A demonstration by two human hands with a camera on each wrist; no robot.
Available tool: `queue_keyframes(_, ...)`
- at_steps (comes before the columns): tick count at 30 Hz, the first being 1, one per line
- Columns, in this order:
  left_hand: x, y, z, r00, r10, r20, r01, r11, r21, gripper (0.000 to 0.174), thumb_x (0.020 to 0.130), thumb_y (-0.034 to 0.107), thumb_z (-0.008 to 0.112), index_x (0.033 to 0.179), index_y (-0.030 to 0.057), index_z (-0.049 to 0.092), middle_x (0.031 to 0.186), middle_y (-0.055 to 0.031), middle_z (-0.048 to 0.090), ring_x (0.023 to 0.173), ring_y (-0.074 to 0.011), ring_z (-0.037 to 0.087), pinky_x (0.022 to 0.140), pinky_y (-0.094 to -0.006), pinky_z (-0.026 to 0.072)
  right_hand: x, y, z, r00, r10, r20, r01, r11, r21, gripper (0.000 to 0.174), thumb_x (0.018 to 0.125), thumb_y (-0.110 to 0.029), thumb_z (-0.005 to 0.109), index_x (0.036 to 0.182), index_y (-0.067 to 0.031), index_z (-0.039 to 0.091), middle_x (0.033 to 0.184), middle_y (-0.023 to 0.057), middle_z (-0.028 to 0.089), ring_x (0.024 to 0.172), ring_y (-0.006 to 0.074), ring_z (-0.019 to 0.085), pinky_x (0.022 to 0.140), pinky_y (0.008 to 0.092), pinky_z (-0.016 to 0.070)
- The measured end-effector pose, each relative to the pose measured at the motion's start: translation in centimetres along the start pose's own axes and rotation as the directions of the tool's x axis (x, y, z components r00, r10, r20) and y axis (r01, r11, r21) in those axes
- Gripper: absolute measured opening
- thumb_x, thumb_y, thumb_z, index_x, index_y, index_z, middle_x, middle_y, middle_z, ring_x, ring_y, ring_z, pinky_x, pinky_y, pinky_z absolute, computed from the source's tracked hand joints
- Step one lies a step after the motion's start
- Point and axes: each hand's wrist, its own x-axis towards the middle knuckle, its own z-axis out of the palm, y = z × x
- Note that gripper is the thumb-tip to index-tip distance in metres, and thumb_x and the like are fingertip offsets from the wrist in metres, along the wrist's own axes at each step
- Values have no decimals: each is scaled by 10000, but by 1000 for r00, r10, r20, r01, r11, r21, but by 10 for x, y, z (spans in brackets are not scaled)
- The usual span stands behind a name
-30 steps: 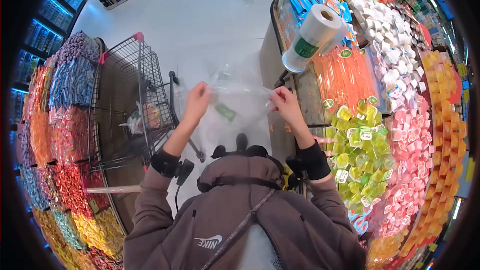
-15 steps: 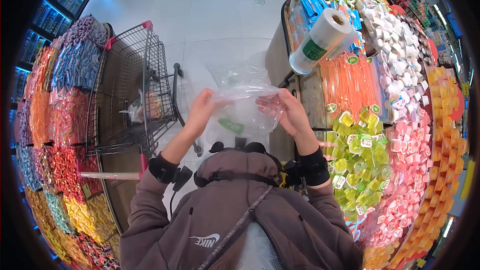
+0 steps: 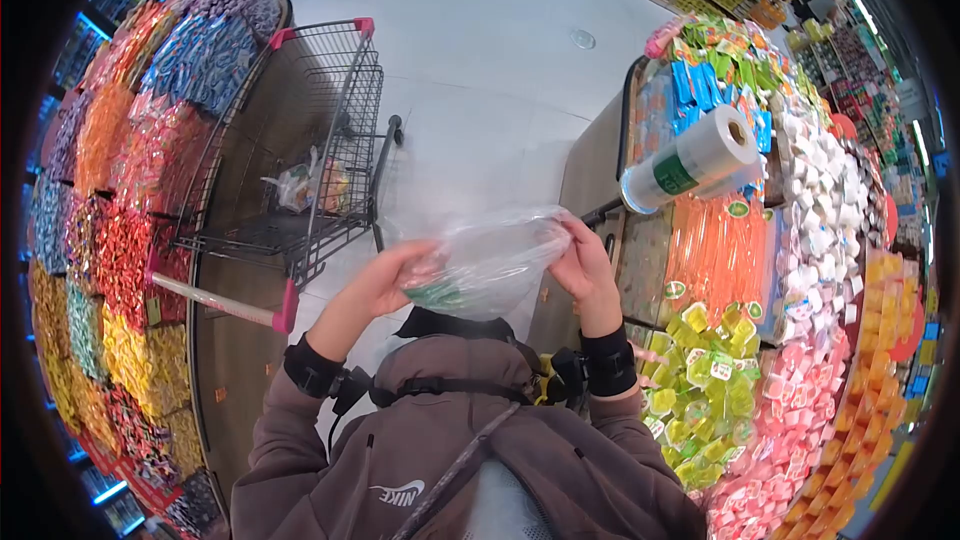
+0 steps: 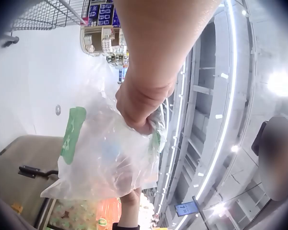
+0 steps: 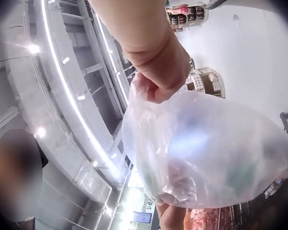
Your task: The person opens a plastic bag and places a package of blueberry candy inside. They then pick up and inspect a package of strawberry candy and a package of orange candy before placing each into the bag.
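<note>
A clear plastic bag [image 3: 490, 258] with a green printed patch is spread between both hands in front of the body. My left hand [image 3: 402, 275] grips one side of its mouth, the thumb and fingers curled on the film. At the other side, my right hand [image 3: 586, 262] pinches the edge. The bag [image 4: 101, 153] looks puffed out in the left wrist view, its green print toward the closed end. In the right wrist view the film [image 5: 206, 148] hangs below the right hand [image 5: 163, 72]; the left hand shows partly behind it.
A roll of plastic bags [image 3: 690, 160] stands on a holder at the right-hand candy display. Beside it are bins of orange packets [image 3: 712, 255] and green jelly cups [image 3: 705, 365]. A wire shopping cart [image 3: 300, 140] with a small bagged item is at left, against another candy display [image 3: 120, 240].
Both hands have come closer to the body with the bag, which now looks fuller. The right fingers, spread half a second ago, now pinch the film. The head view has turned.
</note>
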Motion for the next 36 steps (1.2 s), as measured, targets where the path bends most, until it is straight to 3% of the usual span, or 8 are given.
queue_keyframes(5, -35, -2, -8, 997, 74, -10, -59, 861, 505, 246, 826, 215, 522, 960, 8, 523, 838, 2, 544, 767, -43, 502, 682, -202, 409, 20, 23, 23, 994, 5, 109, -13, 997, 76, 147, 850, -131, 405, 856, -23, 505, 823, 59, 555, 793, 171, 524, 737, 318, 420)
queue_keyframes(11, -66, 5, -49, 909, 411, -75, -318, 796, 515, 223, 842, 254, 497, 904, 43, 531, 754, 19, 526, 706, -55, 506, 648, -186, 406, 29, 60, 74, 997, 60, 55, -52, 989, -137, 188, 859, -193, 387, 822, -48, 501, 738, 33, 513, 686, 143, 486, 652, 285, 408)
queue_keyframes(15, -92, 24, -93, 723, 638, -265, -558, 765, 322, 200, 862, 258, 456, 832, 66, 503, 671, 18, 486, 601, -70, 465, 616, -224, 417, 45, 101, 82, 868, 398, 295, -388, 917, -94, 217, 867, -208, 376, 797, -57, 515, 663, 19, 508, 548, 130, 480, 488, 248, 409)
queue_keyframes(18, -138, 55, -73, 613, 584, -533, -688, 726, 6, 227, 883, 251, 408, 745, 73, 440, 589, 16, 405, 506, -90, 405, 523, -235, 418, 52, 150, 108, 865, 402, 299, -352, 913, -208, 235, 871, -226, 372, 768, -75, 519, 591, 2, 478, 447, 111, 436, 385, 230, 363)
queue_keyframes(21, -185, 68, -127, 789, 590, -171, -610, 718, -335, 183, 892, 223, 383, 829, 65, 450, 604, 23, 398, 524, -87, 409, 522, -230, 389, 56, 205, 143, 957, 281, 78, -241, 912, -331, 238, 869, -240, 383, 732, -91, 508, 541, -14, 447, 443, 108, 427, 387, 238, 358)
queue_keyframes(25, -242, 92, -175, 790, 599, -133, -612, 781, -123, 276, 895, 258, 377, 682, 83, 386, 515, 30, 324, 376, -55, 300, 321, -180, 238, 69, 267, 174, 926, 335, 174, -287, 924, -252, 217, 854, -250, 411, 724, -102, 503, 534, -29, 447, 489, 111, 454, 455, 253, 388)
queue_keyframes(30, -280, 102, -230, 902, 426, -76, -428, 903, -23, 155, 840, 207, 492, 769, 75, 453, 506, 61, 300, 372, -15, 242, 324, -172, 167, 75, 324, 217, 985, 173, -18, -170, 939, -298, 195, 843, -260, 431, 738, -117, 513, 517, -38, 447, 506, 111, 476, 515, 275, 424)
queue_keyframes(36, -305, 102, -242, 961, 274, 22, -270, 925, 267, 151, 807, 175, 537, 711, 70, 483, 484, 64, 301, 381, -20, 247, 342, -190, 161, 74, 348, 222, 998, 38, 43, -25, 962, -273, 251, 839, -255, 430, 924, -42, 533, 793, 54, 554, 792, 176, 537, 744, 322, 431)
